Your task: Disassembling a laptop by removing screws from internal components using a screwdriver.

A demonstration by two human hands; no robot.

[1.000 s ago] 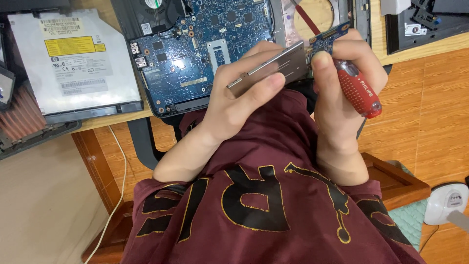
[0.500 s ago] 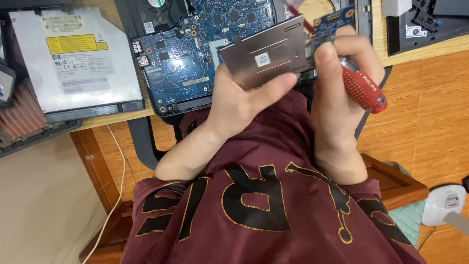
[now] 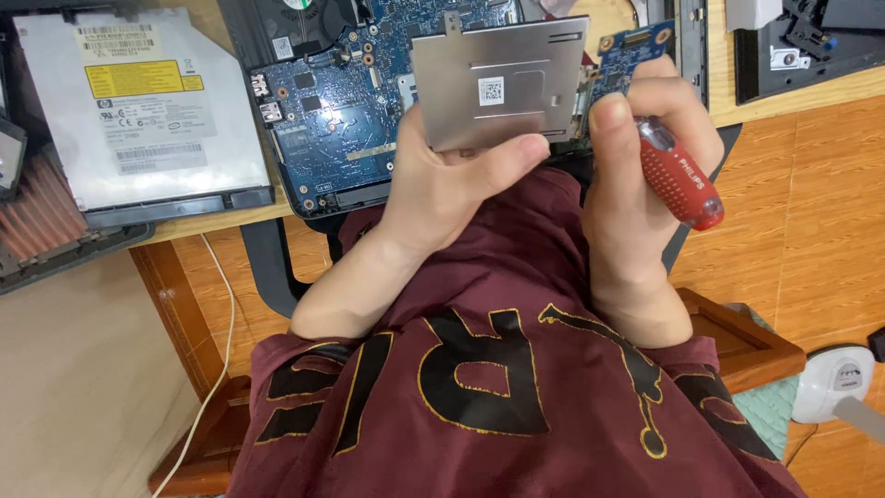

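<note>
Two hands work above the person's lap at the near edge of the bench [image 3: 212, 223]. The left hand [image 3: 452, 180] is closed on one flat grey metal plate [image 3: 498, 81], thumb pressed across its lower edge, holding it face-up and tilted over one blue circuit board [image 3: 341, 120]. The right hand [image 3: 645, 148] is curled shut around one red-handled screwdriver [image 3: 678, 180], the handle's butt sticking out to the right of the fist; its tip is hidden behind the fingers and the plate. Just above the right hand sits one small blue daughter board [image 3: 636, 46]. Well to the left of the left hand lies one silver optical drive [image 3: 138, 111] with a yellow label, and beyond it one copper heatsink [image 3: 37, 207]. Above the left hand one black fan [image 3: 304, 18] shows partly. The plate covers much of the circuit board's right side.
</note>
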